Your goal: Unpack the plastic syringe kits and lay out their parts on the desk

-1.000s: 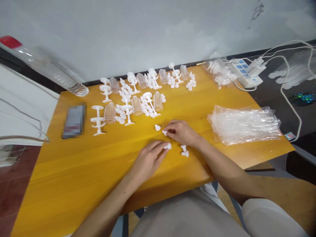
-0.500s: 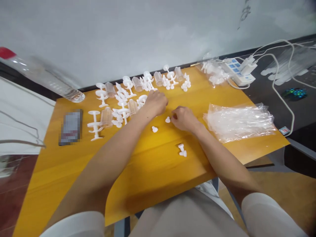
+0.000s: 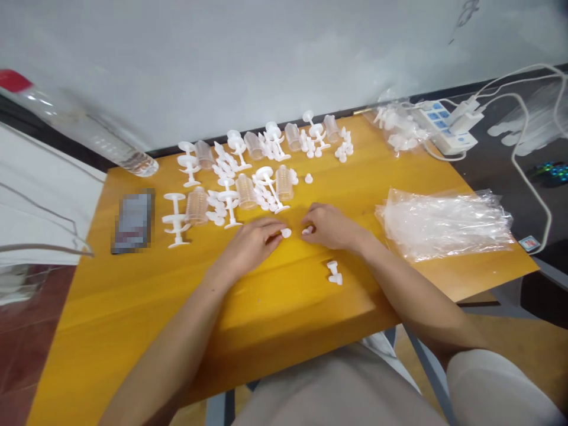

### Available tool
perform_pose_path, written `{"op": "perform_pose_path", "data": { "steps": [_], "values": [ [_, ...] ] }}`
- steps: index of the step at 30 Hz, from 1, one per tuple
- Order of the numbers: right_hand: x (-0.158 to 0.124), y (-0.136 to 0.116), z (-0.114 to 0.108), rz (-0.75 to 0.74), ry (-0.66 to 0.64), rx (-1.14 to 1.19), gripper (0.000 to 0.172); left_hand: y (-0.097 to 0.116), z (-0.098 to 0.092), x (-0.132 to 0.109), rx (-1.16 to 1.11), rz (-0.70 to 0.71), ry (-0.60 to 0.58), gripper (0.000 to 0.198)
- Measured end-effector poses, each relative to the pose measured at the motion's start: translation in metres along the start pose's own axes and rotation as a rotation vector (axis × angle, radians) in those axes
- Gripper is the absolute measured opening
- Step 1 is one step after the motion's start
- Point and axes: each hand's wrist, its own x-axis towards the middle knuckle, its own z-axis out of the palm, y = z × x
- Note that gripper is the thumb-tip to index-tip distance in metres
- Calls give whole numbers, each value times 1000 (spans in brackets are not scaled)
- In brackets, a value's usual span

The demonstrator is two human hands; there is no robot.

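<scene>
My left hand [image 3: 260, 241] is closed in a pinch on a small white piece [image 3: 286, 233] over the middle of the yellow table [image 3: 275, 307]. Just right of it, my right hand [image 3: 328, 226] has its fingertips closed on another small white piece [image 3: 307, 231]. Two more small white pieces [image 3: 334, 273] lie nearer to me, below my right hand. Behind my hands stand two rows of clear ribbed cylinders [image 3: 284, 183], white disc-ended plungers [image 3: 176, 220] and clusters of small white nozzles [image 3: 344, 145]. One loose nozzle [image 3: 309, 178] sits right of the front row.
A stack of clear plastic bags [image 3: 446, 225] lies on the right. Behind it are a bag of white parts [image 3: 402, 127] and a power strip [image 3: 448, 127] with cables. A phone [image 3: 133, 222] and a clear bottle [image 3: 89, 130] are at the left.
My left hand has come back from the rows toward me and pinches a white piece. My right hand has closed on a small piece. The front row now shows a cylinder and plunger that my left arm covered.
</scene>
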Motion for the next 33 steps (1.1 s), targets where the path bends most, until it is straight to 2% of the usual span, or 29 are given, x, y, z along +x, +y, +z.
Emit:
{"op": "perform_pose_path", "data": {
  "steps": [2,4,6,9,11,14,17,20,23,26,29,30,33],
  "values": [
    [-3,3,5,9,16,2,17,5,9,4,-11,6,22,29],
    [-2,8,8,33,78,25,19,13,6,12,-5,-11,48,29],
    [2,15,8,70,173,51,21,22,-4,28,39,-22,81,31],
    [14,24,1,182,334,79,21,32,-22,65,188,-25,95,32],
    [24,29,-3,234,353,105,18,35,-27,96,300,-62,37,31],
    [38,35,-3,222,341,127,18,38,-25,135,440,-110,-73,25],
    [52,38,3,188,441,84,20,38,-18,152,478,-132,-126,18],
    [63,41,7,150,470,55,29,32,-20,145,429,-129,-85,18],
    [65,43,4,107,433,91,33,22,-29,123,365,-117,31,29],
    [62,46,2,119,395,160,25,15,-32,102,332,-183,122,44],
    [61,49,2,165,413,192,25,14,-26,94,318,-234,136,37],
    [61,50,2,174,432,196,30,14,-23,93,317,-243,140,35],
    [68,51,0,206,456,198,57,17,-16,93,333,-262,160,34]
  ]
}}
